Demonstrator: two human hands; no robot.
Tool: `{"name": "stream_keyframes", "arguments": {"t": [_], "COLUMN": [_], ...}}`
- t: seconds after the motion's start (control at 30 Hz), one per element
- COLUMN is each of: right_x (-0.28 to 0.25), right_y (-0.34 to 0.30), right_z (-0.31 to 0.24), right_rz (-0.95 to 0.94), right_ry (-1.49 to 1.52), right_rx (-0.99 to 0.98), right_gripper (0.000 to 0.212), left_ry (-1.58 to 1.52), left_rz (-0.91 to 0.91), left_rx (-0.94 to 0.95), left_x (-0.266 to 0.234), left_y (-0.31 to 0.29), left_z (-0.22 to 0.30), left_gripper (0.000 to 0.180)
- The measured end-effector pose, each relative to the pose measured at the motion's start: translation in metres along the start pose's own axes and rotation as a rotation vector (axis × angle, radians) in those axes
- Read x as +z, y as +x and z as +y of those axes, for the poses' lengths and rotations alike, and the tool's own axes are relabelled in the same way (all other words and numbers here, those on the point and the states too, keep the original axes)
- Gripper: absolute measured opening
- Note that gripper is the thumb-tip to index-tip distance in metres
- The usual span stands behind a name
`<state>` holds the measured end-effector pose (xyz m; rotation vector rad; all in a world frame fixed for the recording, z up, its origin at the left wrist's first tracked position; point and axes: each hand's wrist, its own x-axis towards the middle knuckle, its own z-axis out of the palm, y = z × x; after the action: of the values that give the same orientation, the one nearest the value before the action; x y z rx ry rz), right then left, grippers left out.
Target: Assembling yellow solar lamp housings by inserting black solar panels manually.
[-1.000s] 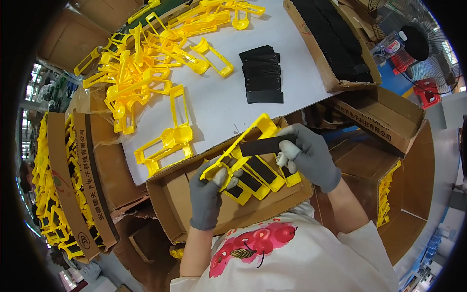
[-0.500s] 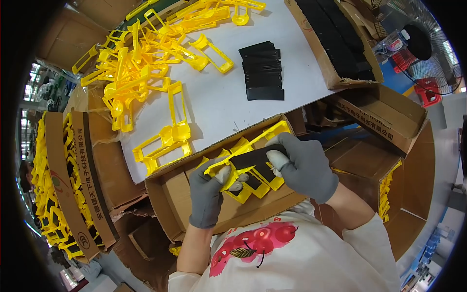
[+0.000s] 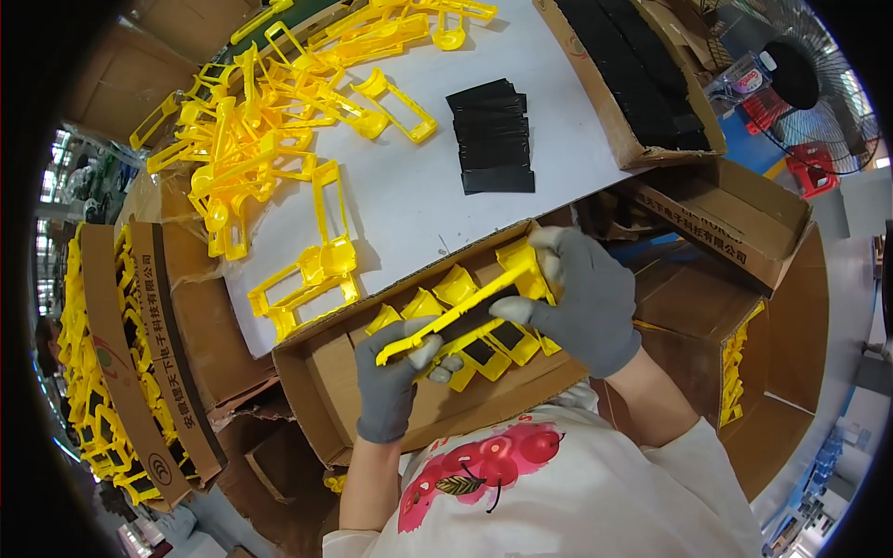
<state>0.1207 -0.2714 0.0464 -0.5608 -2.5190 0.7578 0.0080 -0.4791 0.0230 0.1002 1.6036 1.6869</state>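
Both of my gloved hands hold a yellow plastic frame (image 3: 419, 346) tilted over an open cardboard box (image 3: 321, 414). My left hand (image 3: 386, 386) grips its lower left end, fingers curled round it. At the upper right end my right hand (image 3: 591, 298) is closed, its thumb against the black strip (image 3: 465, 323) that lies along the frame. How far the strip sits inside the frame cannot be made out. Beneath, several yellow frames with black panels (image 3: 512, 337) lie side by side in the box, partly hidden by my hands.
On the white table (image 3: 409, 214), a heap of yellow frames (image 3: 270, 139) lies left of a fanned stack of black strips (image 3: 493, 139). A carton of black pieces (image 3: 642, 84) stands at the far right. A carton filled with yellow frames (image 3: 116, 363) is at left; a fan (image 3: 809, 84) stands back right.
The held frame has turned so its long edge faces up, hiding more of the black strip. My right hand has shifted from the strip to the frame's upper end.
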Motion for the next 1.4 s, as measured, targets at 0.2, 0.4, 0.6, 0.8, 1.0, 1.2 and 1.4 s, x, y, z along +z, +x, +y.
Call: {"name": "stream_keyframes", "arguments": {"t": [0.2,0.4,0.6,0.8,1.0,1.2,1.4], "right_x": [0.021,0.046,0.026,0.039,0.06,0.061,0.062], "right_y": [-0.034,-0.059,0.005,0.081,0.079,0.074,0.061], "right_z": [0.009,-0.003,0.009,0.097,0.111,0.107,0.113], "right_rz": [-0.481,-0.466,-0.43,-0.054,-0.065,-0.052,0.139], "right_ry": [0.372,0.32,0.357,-0.183,-0.312,-0.205,0.148], "right_rx": [0.213,0.217,0.165,0.062,0.071,0.082,-0.068], "right_gripper": [0.019,0.021,0.035,0.033,0.036,0.027,0.017], "left_ry": [0.112,0.164,0.277,0.826,1.633,1.481,1.666], "left_rz": [-0.146,-0.136,-0.11,-0.143,0.122,0.604,0.613], "left_rx": [-0.133,-0.173,-0.26,-0.495,0.086,0.645,0.517], "left_x": [-0.015,-0.038,-0.107,-0.139,-0.081,-0.065,-0.073], "left_y": [-0.009,-0.021,-0.025,0.021,0.031,0.073,0.119], "left_z": [0.003,-0.004,0.026,0.019,-0.002,0.05,0.024], "left_gripper": [0.024,0.023,0.022,0.035,0.046,0.037,0.035]}}
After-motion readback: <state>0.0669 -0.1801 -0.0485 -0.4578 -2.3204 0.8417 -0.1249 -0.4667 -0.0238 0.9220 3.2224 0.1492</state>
